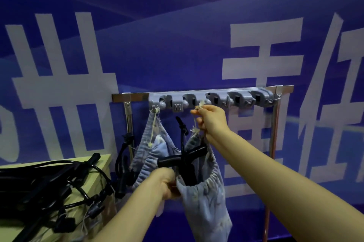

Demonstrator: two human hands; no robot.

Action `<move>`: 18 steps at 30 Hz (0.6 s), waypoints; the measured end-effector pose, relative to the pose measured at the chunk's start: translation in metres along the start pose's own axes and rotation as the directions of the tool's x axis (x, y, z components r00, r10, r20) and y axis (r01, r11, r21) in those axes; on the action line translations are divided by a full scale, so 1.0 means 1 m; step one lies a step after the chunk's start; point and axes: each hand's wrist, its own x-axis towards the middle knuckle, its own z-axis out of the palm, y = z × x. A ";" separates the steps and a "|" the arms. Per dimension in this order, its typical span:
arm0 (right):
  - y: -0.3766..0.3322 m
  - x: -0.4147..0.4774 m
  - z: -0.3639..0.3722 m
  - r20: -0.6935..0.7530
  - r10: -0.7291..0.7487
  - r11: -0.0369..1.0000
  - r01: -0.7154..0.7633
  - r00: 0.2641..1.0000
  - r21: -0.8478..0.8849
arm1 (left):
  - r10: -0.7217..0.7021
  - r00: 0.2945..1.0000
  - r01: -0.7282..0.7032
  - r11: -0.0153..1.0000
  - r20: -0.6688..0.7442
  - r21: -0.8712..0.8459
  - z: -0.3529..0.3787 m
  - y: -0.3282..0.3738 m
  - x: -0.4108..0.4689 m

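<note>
A pale blue drawstring bag (204, 200) hangs in front of me with black handled gear (183, 160) sticking out of its gathered mouth. My right hand (211, 119) pinches the bag's beige drawstring (200, 105) and holds it up just under the grey hook rail (212, 99). My left hand (167, 182) grips the bag's rim lower down, beside the black handle. A second pale blue bag (151, 149) hangs by its string from the rail's leftmost hook (154, 108).
The rail sits on a chrome frame (128, 121) against a blue banner wall with white characters. At the lower left a light wooden table (98, 171) carries a tangle of black cables and handles (49, 188). More black gear (123, 165) hangs by the frame's left post.
</note>
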 end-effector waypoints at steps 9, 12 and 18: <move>-0.009 0.023 0.031 0.273 -0.039 0.876 0.165 0.961 -0.453 | 0.238 0.926 -0.328 0.892 -0.294 -0.311 -0.036 0.031 0.012; -0.006 0.030 0.039 0.353 -0.076 0.800 0.269 0.932 -0.537 | 0.324 0.915 -0.393 0.849 -0.239 -0.353 -0.041 0.038 -0.003; -0.010 0.041 0.052 0.401 -0.251 0.591 0.467 0.881 -0.658 | 0.480 0.865 -0.494 0.865 -0.145 -0.084 -0.050 0.038 0.001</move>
